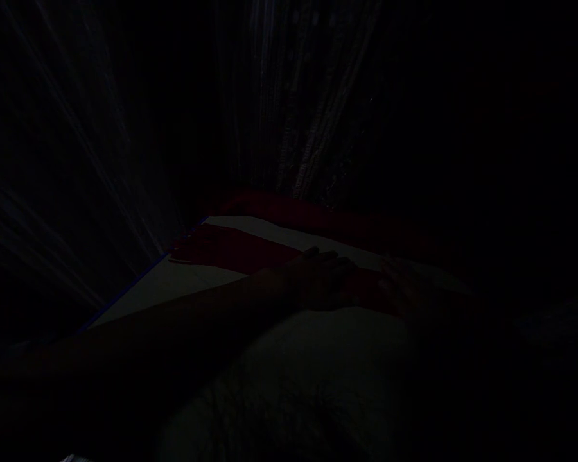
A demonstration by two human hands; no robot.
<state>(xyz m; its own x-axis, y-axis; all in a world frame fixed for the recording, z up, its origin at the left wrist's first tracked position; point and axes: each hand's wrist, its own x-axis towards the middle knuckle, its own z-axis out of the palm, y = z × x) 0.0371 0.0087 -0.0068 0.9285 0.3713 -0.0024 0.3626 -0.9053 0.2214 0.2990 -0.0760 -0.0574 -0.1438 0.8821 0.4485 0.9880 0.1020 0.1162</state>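
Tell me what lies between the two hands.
Head view: red cloth spans the short gap between left hand and right hand; too dark for more.

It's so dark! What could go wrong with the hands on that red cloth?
The picture is very dark, so both hands are hard to follow. The left hand lies flat on the red cloth, and the right hand rests close beside it; in this light they might press creases in unseen. The cloth reaches the pale surface's far edge, so a push could perhaps slide it off.

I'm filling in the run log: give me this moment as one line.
left hand: flat on red cloth | right hand: on cloth, dim | surface: pale sheet | light: very dark
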